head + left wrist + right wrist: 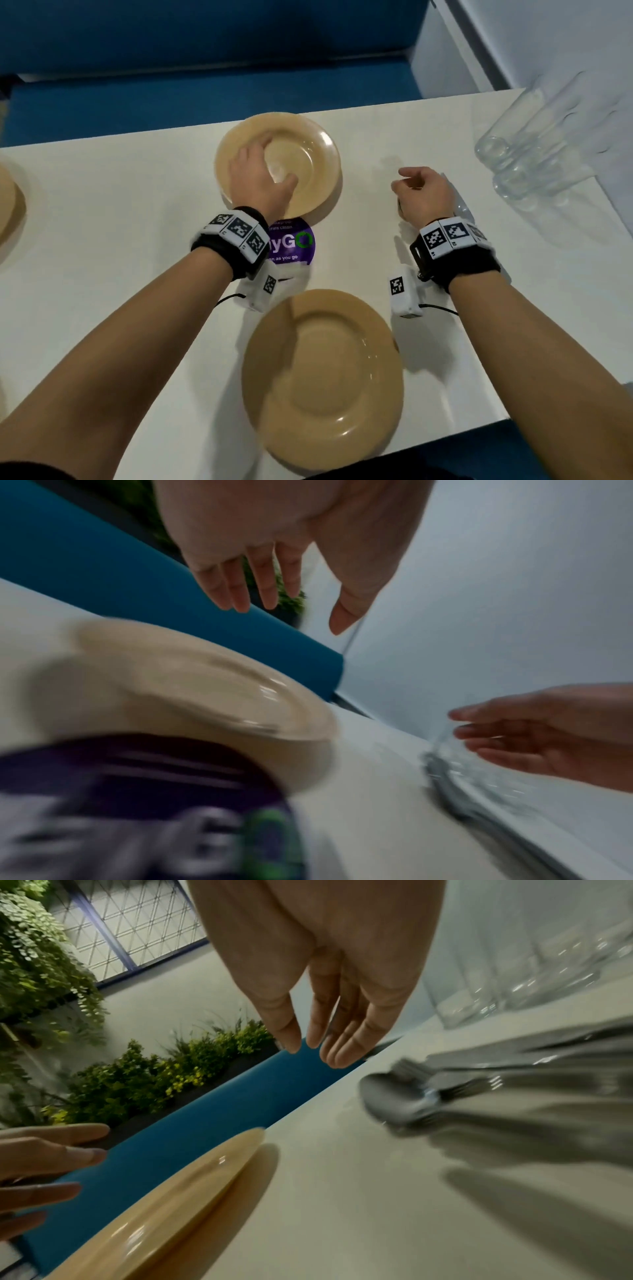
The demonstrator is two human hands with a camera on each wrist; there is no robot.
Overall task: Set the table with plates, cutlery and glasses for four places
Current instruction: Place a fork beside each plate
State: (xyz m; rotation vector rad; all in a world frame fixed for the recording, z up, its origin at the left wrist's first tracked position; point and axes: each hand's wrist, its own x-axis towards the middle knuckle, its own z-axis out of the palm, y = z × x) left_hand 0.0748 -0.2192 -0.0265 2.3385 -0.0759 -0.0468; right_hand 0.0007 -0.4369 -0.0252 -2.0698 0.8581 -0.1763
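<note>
Two tan plates lie on the white table point(137, 205): a far plate point(308, 154) and a near plate point(322, 377) by the front edge. My left hand point(260, 174) hovers over the far plate's near-left rim, fingers relaxed and holding nothing; the left wrist view shows these fingers point(240, 599) straight above the plate point(192, 680). My right hand point(421, 192) hangs to the plate's right, loosely curled and empty, over a pile of cutlery point(479, 1085) with spoons and forks. Several clear glasses point(534, 150) stand at the table's right end.
A third tan plate point(10, 209) shows at the left edge. A round purple sticker point(291, 246) lies on the table between the two plates. A blue bench point(205, 51) runs behind the table, and a pale wall point(548, 34) rises at the right.
</note>
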